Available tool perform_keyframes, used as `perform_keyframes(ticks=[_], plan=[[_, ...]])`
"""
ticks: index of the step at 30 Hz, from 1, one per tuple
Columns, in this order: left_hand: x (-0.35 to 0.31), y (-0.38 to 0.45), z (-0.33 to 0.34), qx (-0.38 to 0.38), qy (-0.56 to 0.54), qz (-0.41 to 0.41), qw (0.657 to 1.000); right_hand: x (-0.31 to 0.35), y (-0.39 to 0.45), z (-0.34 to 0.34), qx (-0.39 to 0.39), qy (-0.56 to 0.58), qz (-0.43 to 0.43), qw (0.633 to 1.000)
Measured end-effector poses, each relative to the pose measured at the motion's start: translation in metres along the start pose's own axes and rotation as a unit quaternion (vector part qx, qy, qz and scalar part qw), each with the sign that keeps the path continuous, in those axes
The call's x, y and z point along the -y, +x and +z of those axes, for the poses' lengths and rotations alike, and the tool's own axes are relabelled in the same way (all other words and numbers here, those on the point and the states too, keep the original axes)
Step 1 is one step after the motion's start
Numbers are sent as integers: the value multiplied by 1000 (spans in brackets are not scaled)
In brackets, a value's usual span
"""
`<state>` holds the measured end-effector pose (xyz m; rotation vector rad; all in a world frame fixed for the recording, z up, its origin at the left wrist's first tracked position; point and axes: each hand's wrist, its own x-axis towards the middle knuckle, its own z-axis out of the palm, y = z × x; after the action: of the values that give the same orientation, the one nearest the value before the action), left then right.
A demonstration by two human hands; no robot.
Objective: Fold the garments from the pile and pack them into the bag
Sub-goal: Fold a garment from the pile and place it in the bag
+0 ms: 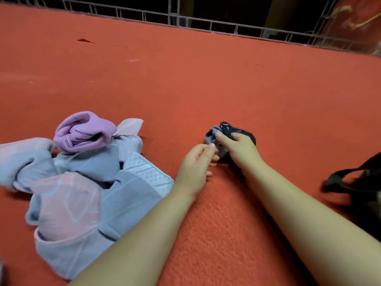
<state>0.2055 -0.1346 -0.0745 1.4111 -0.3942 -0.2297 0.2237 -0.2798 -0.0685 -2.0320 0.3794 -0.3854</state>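
Both hands, right (240, 146) and left (195, 159), pinch a small dark garment (224, 131) on the red carpet, between the pastel pile (82, 178) and black bag (358, 180) (partly visible). Risk: the bunched cloth may unroll if either pinch loosens.

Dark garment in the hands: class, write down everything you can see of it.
The dark garment is a small bunched piece of navy or black cloth with white marks and a pale grey ribbed part. It looks like soft knit and is crumpled, not folded. It lies on the red mat, right of the pile and apart from it. The right hand grips it from above; the left hand pinches its near edge.
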Motion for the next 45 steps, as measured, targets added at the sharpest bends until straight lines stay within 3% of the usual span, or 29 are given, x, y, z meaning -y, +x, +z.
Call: perform_keyframes(ticks=[4,6,8,11,16,18,20,23,25,28,31,36,39,42,45], plan=[[1,-5,1,8,79,122,989,10,-57,-10,67,229,111,965],[1,-6,4,7,112,136,984,9,-77,-20,117,325,125,930],[4,-6,3,13,139,119,983,3,-88,-25,172,337,94,921],[7,-7,5,13,167,97,981,-1,-97,-30,227,266,61,935],[6,-4,4,-1,173,83,981,-3,-94,-37,277,297,81,910],[8,-2,3,8,168,75,983,-2,-94,-40,264,290,87,916],[11,-2,3,23,158,65,985,2,-94,-42,204,260,98,939],[13,-2,4,34,136,42,989,-2,-92,-44,-39,157,-4,987],[12,-3,5,50,110,18,992,-10,-88,-48,-152,-2,-120,981],[8,-4,6,70,41,-38,996,-20,-86,-48,-74,-183,-83,977],[1,-3,6,68,-77,-108,989,-20,-85,-45,-43,-225,-47,972],[-8,-5,6,45,-222,-169,959,-16,-87,-51,-61,-132,-77,986],[-11,-2,6,-17,-246,-127,961,-12,-90,-50,-58,-36,-69,995],[-11,1,2,-84,-205,-54,974,-9,-93,-46,-48,-13,-78,996],[-6,0,2,-26,-182,-39,982,-6,-92,-45,-119,74,-55,989]])
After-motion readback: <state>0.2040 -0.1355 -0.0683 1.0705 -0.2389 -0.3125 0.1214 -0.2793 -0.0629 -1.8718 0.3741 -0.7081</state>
